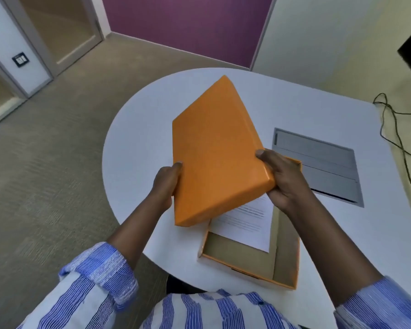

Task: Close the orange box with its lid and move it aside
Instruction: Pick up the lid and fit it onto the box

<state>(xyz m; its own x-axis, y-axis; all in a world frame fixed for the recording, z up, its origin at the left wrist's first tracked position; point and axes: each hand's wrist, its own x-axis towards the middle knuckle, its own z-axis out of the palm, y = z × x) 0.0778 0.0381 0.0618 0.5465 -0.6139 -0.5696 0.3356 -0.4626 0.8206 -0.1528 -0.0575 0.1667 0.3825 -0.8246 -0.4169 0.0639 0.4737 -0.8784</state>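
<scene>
The orange lid [217,155] is held tilted in the air above the white table [138,143], its top face towards me. My left hand [166,184] grips its left edge and my right hand [282,179] grips its near right corner. Below it the open orange box [286,264] rests on the table near the front edge, with a printed white sheet [247,226] lying inside on its brown floor. The lid covers the far end of the box.
A grey metal cable hatch [318,162] is set into the table to the right of the box. Black cables [399,136] trail over the right end of the table. Carpeted floor [57,162] lies to the left.
</scene>
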